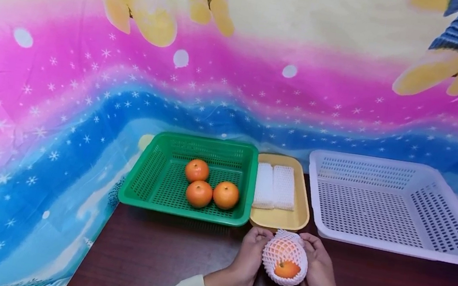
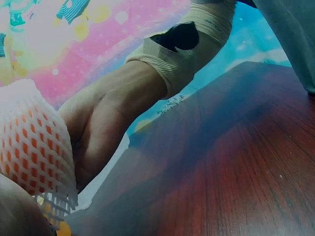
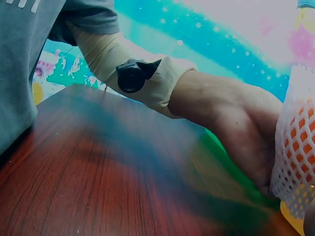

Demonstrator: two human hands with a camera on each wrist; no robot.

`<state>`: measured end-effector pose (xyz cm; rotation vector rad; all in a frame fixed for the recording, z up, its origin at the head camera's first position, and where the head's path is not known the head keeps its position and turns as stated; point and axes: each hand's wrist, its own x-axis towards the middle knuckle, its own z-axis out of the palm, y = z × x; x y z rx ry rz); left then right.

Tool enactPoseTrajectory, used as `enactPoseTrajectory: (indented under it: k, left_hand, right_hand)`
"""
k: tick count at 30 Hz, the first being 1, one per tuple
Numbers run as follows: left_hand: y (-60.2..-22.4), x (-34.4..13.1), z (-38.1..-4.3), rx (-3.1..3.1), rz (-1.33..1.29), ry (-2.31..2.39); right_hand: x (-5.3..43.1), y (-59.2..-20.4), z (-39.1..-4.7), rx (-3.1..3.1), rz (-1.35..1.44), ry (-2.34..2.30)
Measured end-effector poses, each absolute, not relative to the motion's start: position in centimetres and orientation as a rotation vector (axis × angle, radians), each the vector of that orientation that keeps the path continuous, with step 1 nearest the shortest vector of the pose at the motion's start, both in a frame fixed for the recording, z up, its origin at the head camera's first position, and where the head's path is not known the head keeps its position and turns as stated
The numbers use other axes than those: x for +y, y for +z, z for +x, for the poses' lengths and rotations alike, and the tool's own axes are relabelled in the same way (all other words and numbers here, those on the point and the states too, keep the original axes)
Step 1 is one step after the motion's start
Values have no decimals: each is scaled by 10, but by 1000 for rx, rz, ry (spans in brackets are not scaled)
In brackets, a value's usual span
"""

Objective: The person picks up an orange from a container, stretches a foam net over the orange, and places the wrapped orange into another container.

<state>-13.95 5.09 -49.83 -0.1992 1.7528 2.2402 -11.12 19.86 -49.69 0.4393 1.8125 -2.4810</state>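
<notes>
In the head view, an orange (image 1: 287,269) sits inside a white foam net sleeve (image 1: 280,249) near the table's front, with its stem end showing through the opening. My left hand (image 1: 244,261) holds the sleeve from the left, fingers at its upper edge. From the opposite side my right hand (image 1: 322,276) grips it too. The left wrist view shows the stretched foam net (image 2: 37,142) beside the right hand (image 2: 101,130). In the right wrist view, the left hand (image 3: 246,132) is against the net (image 3: 298,142).
Behind my left hand stands a green basket (image 1: 184,212) with three oranges (image 1: 199,194). A yellow tray (image 1: 302,207) beside it holds flat foam net sleeves (image 1: 283,188). To the right is a white basket (image 1: 399,247). A printed cloth (image 1: 236,90) hangs behind the dark wooden table (image 1: 143,253).
</notes>
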Motion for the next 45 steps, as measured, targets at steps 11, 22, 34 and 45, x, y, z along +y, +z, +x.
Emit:
enactPoseTrajectory:
  k: [11,22,34,45]
  left_hand:
    - [-495,50,-133,2181,9,2196]
    - [-485,29,-123,2603,1039,1718]
    - [-467,19,-139,2015,638,2025]
    - [-457,15,-146,1642,514,2127]
  right_hand:
    - [204,-497,-114,1706,537,-2524]
    - [204,-492,-113,1782,525,-2436]
    - [212,-476,-104,2551,225,-1947]
    - [215,-447,-98,2292,-197,-2076]
